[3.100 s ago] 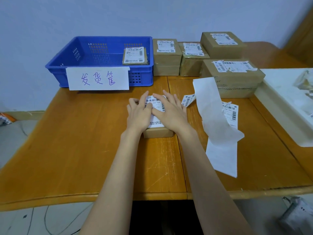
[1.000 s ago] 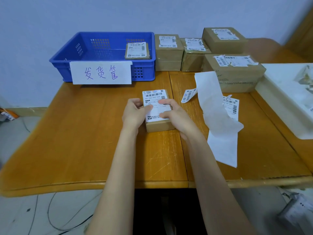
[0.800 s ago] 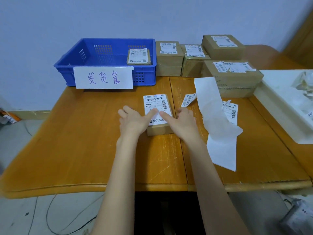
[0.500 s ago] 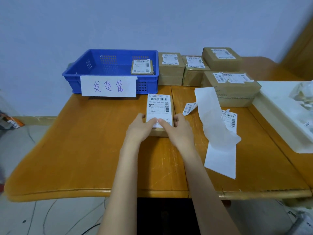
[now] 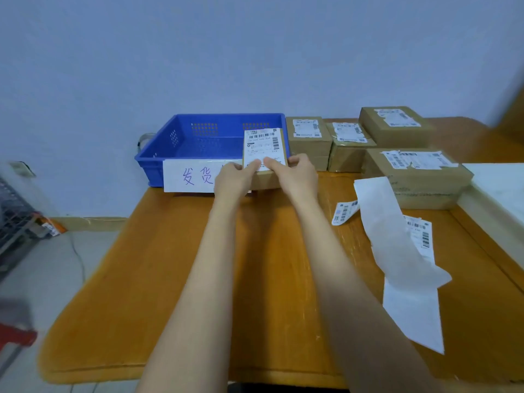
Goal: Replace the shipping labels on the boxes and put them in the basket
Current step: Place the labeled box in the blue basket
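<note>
A small cardboard box [image 5: 265, 177] with a white shipping label [image 5: 264, 148] on its top face is held by both hands at the front right corner of the blue basket [image 5: 181, 143]. The box is lifted off the bench [image 5: 170, 265], with its far end over the basket's front rim. The left hand [image 5: 235, 180] is curled around the near left corner of the box, its thumb pressed on the label's lower edge. The right hand [image 5: 297, 177] grips the near right corner in the same way, thumb on the label and fingers wrapped along the right side. The 2 thumbs are nearly touching.

A white paper sign [image 5: 192, 177] with purple handwritten characters is fixed to the basket's front wall and is partly covered by the left hand.

To the right of the basket, 4 more labelled boxes are seen near the back edge of the bench: 1 box [image 5: 307, 140] just beside the basket, 1 lower box [image 5: 350, 146] next to it, 1 box [image 5: 394, 126] further back, and 1 wide box [image 5: 416, 177] nearest the front. In front of the wide box, a long strip of white backing paper [image 5: 397, 256] is laid across the bench, with a loose label [image 5: 344, 212] at its left and another label [image 5: 421, 234] at its right. A white tray [image 5: 499, 188] is cut off by the right edge of the view.
</note>
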`<state>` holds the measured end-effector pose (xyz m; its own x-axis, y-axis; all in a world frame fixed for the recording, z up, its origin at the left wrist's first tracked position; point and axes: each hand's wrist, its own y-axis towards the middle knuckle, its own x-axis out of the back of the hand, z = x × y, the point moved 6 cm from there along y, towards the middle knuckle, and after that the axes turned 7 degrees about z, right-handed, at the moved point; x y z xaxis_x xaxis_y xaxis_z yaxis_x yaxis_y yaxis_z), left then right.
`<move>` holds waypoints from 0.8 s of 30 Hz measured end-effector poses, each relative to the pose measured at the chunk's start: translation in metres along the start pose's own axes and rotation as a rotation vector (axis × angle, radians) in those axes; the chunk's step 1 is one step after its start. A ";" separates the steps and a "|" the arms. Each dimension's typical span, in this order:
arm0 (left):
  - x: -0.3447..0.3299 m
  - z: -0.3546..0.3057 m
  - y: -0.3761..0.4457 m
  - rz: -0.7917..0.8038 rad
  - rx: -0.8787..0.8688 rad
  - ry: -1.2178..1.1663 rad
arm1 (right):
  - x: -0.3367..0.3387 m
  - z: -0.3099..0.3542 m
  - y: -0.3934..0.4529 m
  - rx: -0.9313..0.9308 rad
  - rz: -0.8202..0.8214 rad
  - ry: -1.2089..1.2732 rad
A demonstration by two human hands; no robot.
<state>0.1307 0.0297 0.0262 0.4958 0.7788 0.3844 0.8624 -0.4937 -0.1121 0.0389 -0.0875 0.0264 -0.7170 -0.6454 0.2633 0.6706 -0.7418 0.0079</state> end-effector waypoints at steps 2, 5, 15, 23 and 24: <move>0.004 -0.009 0.022 0.005 -0.013 0.041 | -0.005 0.008 0.021 0.010 -0.012 -0.003; 0.005 -0.018 0.057 0.012 -0.050 0.019 | -0.008 0.017 0.057 0.019 -0.015 -0.023; -0.007 -0.025 0.143 -0.054 -0.043 0.111 | -0.022 0.015 0.147 -0.047 0.013 -0.223; -0.012 -0.018 0.152 -0.059 0.045 0.136 | -0.029 0.000 0.155 -0.051 -0.019 -0.359; -0.012 -0.018 0.150 -0.063 0.063 0.114 | -0.029 0.000 0.153 -0.049 -0.001 -0.345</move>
<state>0.2525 -0.0607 0.0217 0.4284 0.7567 0.4938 0.8981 -0.4168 -0.1403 0.1625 -0.1827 0.0196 -0.6053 -0.5515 0.5740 0.6544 -0.7553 -0.0356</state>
